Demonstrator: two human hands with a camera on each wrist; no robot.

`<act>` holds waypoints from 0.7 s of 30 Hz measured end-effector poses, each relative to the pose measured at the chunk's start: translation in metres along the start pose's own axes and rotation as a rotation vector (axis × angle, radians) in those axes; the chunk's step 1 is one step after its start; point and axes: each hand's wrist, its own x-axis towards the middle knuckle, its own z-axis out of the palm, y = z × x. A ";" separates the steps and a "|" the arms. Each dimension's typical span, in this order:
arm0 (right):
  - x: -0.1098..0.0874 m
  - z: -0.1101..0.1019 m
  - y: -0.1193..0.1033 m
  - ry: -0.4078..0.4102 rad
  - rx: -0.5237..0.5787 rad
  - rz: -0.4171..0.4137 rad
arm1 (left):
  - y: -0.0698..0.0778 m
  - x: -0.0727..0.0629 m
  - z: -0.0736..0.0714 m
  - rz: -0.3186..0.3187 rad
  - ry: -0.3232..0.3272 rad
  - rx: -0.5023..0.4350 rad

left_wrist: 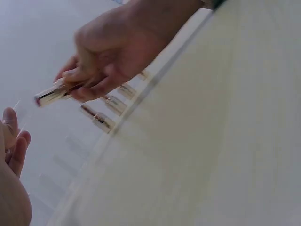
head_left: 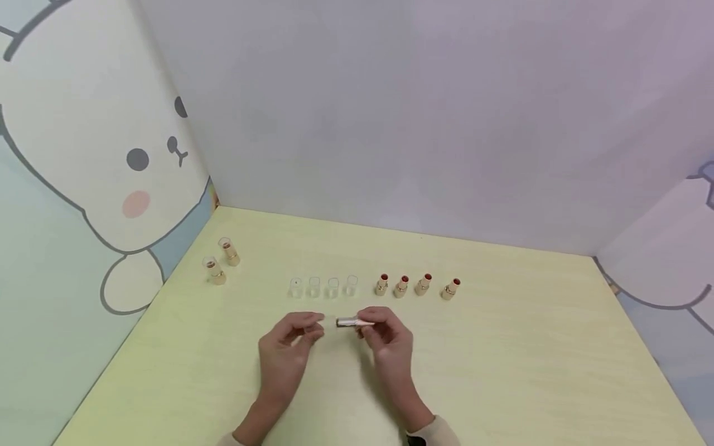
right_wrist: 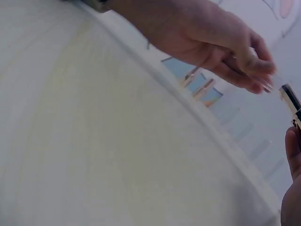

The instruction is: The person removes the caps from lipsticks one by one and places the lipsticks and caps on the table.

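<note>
My left hand (head_left: 283,354) pinches a clear lipstick cap (head_left: 329,323) between thumb and fingertips. Facing it, my right hand (head_left: 393,345) grips a shiny gold lipstick tube (head_left: 347,322) laid sideways, its dark-red end pointing at the cap. A small gap separates the two in the right wrist view, where the tube (right_wrist: 290,100) shows at the right edge. The left wrist view also has the tube (left_wrist: 51,95) sticking out from the right hand's fingers. Both hands are above the table, in front of the standing rows.
Several clear caps (head_left: 315,287) stand in a row behind the hands. To their right are several uncapped gold lipstick tubes (head_left: 401,287) with red tops. Two tubes with clear caps on, one a capped lipstick (head_left: 215,272), stand at the table's left edge. Walls (head_left: 390,111) enclose the table.
</note>
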 end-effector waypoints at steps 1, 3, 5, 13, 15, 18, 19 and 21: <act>0.002 -0.003 0.000 0.043 0.015 0.031 | 0.001 0.002 -0.004 -0.038 0.027 -0.008; 0.006 -0.009 0.001 0.116 0.054 0.068 | 0.002 0.008 -0.012 -0.081 0.074 0.007; 0.009 -0.014 0.002 0.142 0.076 0.059 | 0.002 0.013 -0.019 -0.089 0.104 0.022; 0.010 -0.019 0.004 0.070 0.157 0.051 | 0.002 0.017 -0.028 -0.097 0.105 0.036; 0.010 -0.018 0.003 0.054 0.208 0.084 | 0.002 0.017 -0.028 -0.097 0.108 0.032; 0.010 -0.018 0.001 0.020 0.293 0.137 | 0.001 0.017 -0.028 -0.089 0.109 0.036; 0.010 -0.018 0.001 0.006 0.315 0.151 | 0.001 0.017 -0.028 -0.084 0.108 0.038; 0.010 -0.018 0.002 -0.023 0.341 0.172 | 0.000 0.017 -0.029 -0.070 0.107 0.042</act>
